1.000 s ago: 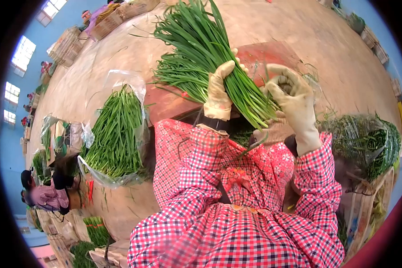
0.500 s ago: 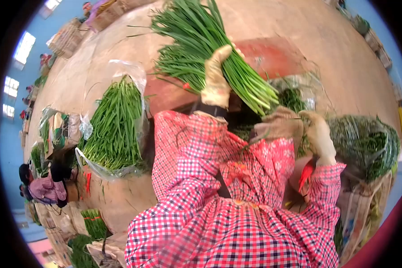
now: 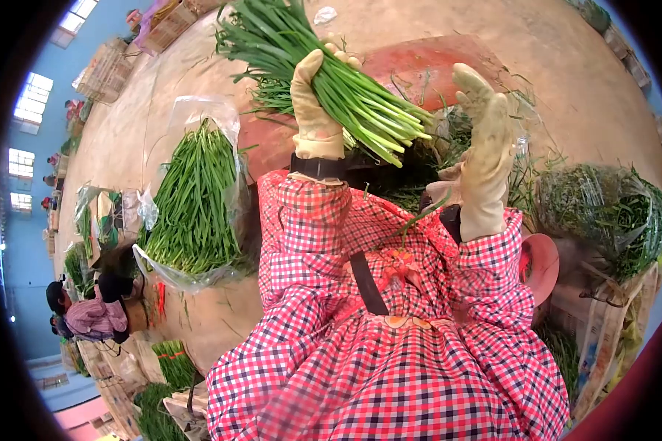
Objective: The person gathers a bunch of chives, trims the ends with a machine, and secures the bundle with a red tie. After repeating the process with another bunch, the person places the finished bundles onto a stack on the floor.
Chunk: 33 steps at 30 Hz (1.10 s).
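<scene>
My left hand (image 3: pixel 315 110), in a cream glove, is wrapped round a thick bunch of garlic chives (image 3: pixel 357 92) and holds it up. The green leaves point to the upper left, and the pale stem ends to the lower right. To the right of those ends, my right hand (image 3: pixel 487 147) is raised in a matching glove, fingers stretched upward and holding nothing. A gap separates it from the stems. More chives (image 3: pixel 273 95) lie behind the held bunch, beside a red board (image 3: pixel 426 62) on the floor.
At left, a clear plastic bag (image 3: pixel 232 121) holds a large heap of chives (image 3: pixel 191 198). A wrapped bundle of greens (image 3: pixel 603 213) rests at right above a crate (image 3: pixel 618 316). Another person (image 3: pixel 95 312) sits at far left. Loose green scraps (image 3: pixel 456 132) lie near my right hand.
My left hand has moved left and slightly up with the chives. My right hand has come up and inward from the lower right, to beside the stem ends.
</scene>
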{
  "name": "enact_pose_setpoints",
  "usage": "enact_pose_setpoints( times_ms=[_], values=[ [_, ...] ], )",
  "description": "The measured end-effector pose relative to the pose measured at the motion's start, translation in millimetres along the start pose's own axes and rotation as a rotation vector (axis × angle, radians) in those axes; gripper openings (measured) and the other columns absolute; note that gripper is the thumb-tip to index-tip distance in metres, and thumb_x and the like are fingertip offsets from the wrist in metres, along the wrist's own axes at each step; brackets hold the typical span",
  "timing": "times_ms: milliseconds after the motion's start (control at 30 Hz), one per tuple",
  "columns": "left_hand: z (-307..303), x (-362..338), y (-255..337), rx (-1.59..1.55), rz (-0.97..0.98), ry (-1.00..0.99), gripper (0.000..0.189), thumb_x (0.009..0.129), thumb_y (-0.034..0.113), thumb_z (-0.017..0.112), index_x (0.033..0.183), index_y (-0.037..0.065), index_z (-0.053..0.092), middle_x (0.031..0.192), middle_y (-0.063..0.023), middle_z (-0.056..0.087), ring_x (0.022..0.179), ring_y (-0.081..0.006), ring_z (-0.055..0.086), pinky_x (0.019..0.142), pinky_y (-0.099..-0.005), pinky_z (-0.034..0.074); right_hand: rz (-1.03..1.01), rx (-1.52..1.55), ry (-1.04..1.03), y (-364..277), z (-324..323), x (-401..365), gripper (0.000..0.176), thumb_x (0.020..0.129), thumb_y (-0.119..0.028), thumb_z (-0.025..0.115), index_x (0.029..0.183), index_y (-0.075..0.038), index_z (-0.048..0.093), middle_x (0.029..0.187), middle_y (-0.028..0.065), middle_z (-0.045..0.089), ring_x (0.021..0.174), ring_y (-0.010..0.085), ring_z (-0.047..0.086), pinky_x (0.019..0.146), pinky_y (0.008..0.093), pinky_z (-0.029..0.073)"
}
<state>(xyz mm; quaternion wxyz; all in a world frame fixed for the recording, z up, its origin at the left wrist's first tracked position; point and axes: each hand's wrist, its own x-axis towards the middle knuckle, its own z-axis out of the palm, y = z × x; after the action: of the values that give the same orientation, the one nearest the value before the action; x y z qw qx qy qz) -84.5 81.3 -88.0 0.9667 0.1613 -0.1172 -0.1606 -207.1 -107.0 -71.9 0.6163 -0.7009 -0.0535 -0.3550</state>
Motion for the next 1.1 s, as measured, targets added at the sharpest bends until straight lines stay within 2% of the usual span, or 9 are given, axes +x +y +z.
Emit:
enact_pose_setpoints(
  times_ms=[100, 333, 433, 533, 567, 700, 800, 967, 1100],
  values=[
    [-1, -3, -1, -0.043, 0.053, -0.002, 0.027, 0.085, 0.011, 0.062, 0.111, 0.001, 0.059, 0.089, -0.0079, 0.065, 0.087, -0.0216, 0.063, 0.089, -0.0376, 0.052, 0.085, 0.134, 0.168, -9, -3, -3, 0.045, 0.105, -0.024, 0.027, 0.128, 0.005, 0.053, 0.127, 0.0179, 0.059, 0.121, 0.0255, 0.054, 0.108, 0.0346, 0.038],
    [12, -6, -18, -0.082, 0.026, -0.038, 0.027, 0.085, 0.014, 0.064, 0.109, 0.002, 0.058, 0.093, -0.004, 0.066, 0.087, -0.0178, 0.063, 0.089, -0.0356, 0.052, -0.182, -0.004, 0.073, 35, 42, -5, 0.049, 0.105, -0.036, 0.027, 0.127, -0.003, 0.056, 0.122, 0.0127, 0.063, 0.118, 0.0222, 0.056, 0.102, 0.0346, 0.044],
    [0, -5, -5, -0.162, -0.045, -0.049, 0.028, 0.089, 0.022, 0.06, 0.111, 0.003, 0.059, 0.093, -0.0047, 0.066, 0.095, -0.0235, 0.061, 0.087, -0.0379, 0.051, 0.032, 0.104, 0.06, -5, 9, 6, 0.037, 0.102, -0.03, 0.043, 0.118, -0.003, 0.064, 0.123, 0.0136, 0.062, 0.119, 0.0246, 0.056, 0.104, 0.0352, 0.041],
    [-5, -5, -4, -0.181, -0.037, -0.027, 0.025, 0.089, 0.022, 0.06, 0.106, 0.003, 0.061, 0.092, -0.0049, 0.067, 0.094, -0.0243, 0.061, 0.087, -0.0374, 0.05, -0.372, -0.261, -0.199, -22, -7, 10, 0.027, 0.086, -0.009, 0.064, 0.113, -0.007, 0.067, 0.13, 0.011, 0.058, 0.124, 0.0268, 0.051, 0.103, 0.0401, 0.042],
    [-8, -3, -5, -0.086, 0.023, -0.015, 0.023, 0.089, 0.021, 0.06, 0.103, 0.003, 0.062, 0.092, -0.0057, 0.067, 0.094, -0.0244, 0.061, 0.088, -0.0371, 0.05, -0.404, -0.3, -0.314, -25, -6, 9, 0.044, 0.074, -0.006, 0.072, 0.117, -0.012, 0.066, 0.134, 0.0082, 0.055, 0.13, 0.0282, 0.044, 0.106, 0.0438, 0.036],
    [-6, -3, -11, -0.142, -0.085, -0.083, 0.021, 0.088, 0.017, 0.061, 0.102, 0.002, 0.062, 0.093, -0.0074, 0.068, 0.094, -0.0233, 0.061, 0.089, -0.0358, 0.05, -0.592, -0.573, -0.412, -11, 9, 8, 0.047, 0.072, -0.013, 0.073, 0.118, -0.014, 0.061, 0.133, 0.0063, 0.055, 0.126, 0.028, 0.048, 0.099, 0.044, 0.04],
    [2, 2, -21, -0.106, -0.037, 0.151, 0.017, 0.084, 0.017, 0.062, 0.093, 0.002, 0.062, 0.083, -0.0092, 0.066, 0.077, -0.0255, 0.063, 0.079, -0.0395, 0.055, -0.798, -0.588, -0.376, -3, 16, 8, 0.037, 0.072, -0.016, 0.072, 0.108, -0.013, 0.063, 0.129, 0.0054, 0.057, 0.123, 0.0269, 0.05, 0.099, 0.0441, 0.04],
    [2, 9, -13, 0.121, 0.087, 0.216, 0.015, 0.084, 0.016, 0.061, 0.09, 0.003, 0.06, 0.082, -0.009, 0.064, 0.076, -0.0264, 0.063, 0.079, -0.0404, 0.055, -0.659, -0.418, -0.365, -32, -20, -10, 0.014, 0.079, -0.015, 0.067, 0.091, -0.009, 0.064, 0.098, 0.0034, 0.068, 0.096, 0.0245, 0.065, 0.089, 0.0401, 0.049],
    [9, 2, -15, 0.241, 0.112, 0.349, 0.014, 0.084, 0.017, 0.061, 0.089, 0.004, 0.06, 0.084, -0.0096, 0.064, 0.077, -0.0249, 0.063, 0.078, -0.0383, 0.055, -0.607, -0.64, -0.246, -34, -25, 18, 0.033, 0.08, -0.009, 0.064, 0.113, -0.01, 0.063, 0.118, 0.0052, 0.063, 0.112, 0.0256, 0.058, 0.092, 0.0405, 0.047]
  ],
)
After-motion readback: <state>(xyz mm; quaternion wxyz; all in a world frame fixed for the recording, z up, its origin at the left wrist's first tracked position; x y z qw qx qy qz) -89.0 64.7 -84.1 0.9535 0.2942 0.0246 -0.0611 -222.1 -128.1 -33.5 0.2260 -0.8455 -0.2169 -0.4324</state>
